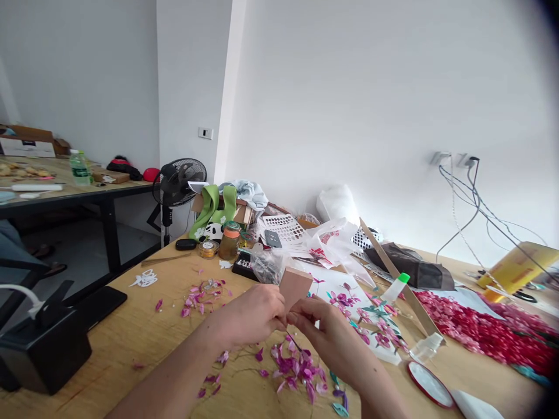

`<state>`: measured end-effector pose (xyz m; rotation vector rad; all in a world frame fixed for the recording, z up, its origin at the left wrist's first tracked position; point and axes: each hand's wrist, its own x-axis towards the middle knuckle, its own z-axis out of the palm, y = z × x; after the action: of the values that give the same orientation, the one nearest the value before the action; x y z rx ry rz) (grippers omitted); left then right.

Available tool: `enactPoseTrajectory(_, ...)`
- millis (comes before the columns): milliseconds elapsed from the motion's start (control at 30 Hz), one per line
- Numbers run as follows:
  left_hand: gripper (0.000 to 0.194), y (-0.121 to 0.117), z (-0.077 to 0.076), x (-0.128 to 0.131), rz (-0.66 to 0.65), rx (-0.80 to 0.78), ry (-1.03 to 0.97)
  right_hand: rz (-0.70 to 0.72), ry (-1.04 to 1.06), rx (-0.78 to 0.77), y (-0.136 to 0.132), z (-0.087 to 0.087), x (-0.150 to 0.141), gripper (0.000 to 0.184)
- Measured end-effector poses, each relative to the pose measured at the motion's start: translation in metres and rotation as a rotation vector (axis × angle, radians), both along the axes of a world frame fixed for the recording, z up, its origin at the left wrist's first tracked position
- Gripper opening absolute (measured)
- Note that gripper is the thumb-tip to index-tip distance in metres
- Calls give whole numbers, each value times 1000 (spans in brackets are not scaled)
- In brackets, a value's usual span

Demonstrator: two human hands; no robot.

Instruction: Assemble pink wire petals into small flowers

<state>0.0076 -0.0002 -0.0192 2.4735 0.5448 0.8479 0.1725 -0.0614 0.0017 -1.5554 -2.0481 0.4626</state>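
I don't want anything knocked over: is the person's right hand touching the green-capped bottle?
Apart. The head view shows the right hand left of the green-capped bottle, with pink-purple flowers showing in the gap between them.

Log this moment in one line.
left hand: fingers curled | right hand: fingertips meeting left's | dark stem: extends below fingertips; exact grip unclear | purple flowers: below hands | tan block: beyond hands
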Motion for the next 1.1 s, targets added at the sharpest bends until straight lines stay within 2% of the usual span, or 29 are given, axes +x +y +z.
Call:
enactPoseTrajectory(133, 5, 1, 9, -3, -122, -150, -19, 91, 258, -120, 4, 3, 13, 30)
enactPoseTrajectory(233, 5, -1, 15, -6, -106, -303, -107, 132, 434, -174, 8, 0, 17, 36)
enactPoseTrajectory(333, 7, -3, 17, -9, -62, -446, -194, 107, 550, -233, 10, -3, 15, 40)
enactPoseTrajectory(500, 12, 1, 16, -11, -53, -604, -365, 39, 598, -208, 11, -7, 3, 35)
enactPoseTrajectory(700, 16, 8, 13, -6, 73, -628, -582, 133, 657, -228, 14, -17, -11, 32)
enactPoseTrajectory(833, 16, 9, 11, 0, 105, -780, -724, 109, 617, -209, 14, -18, -15, 36)
enactPoseTrajectory(900, 16, 11, 10, 3, 98, -872, -802, 78, 572, -156, 15, -16, -14, 37)
enactPoseTrajectory(967, 17, 13, 8, 6, 90, -954, -867, 12, 486, -39, 17, -16, -11, 35)
enactPoseTrajectory(1100, 18, 17, 4, 8, 86, -1062, -977, -323, 187, 310, 22, -20, -4, 39)
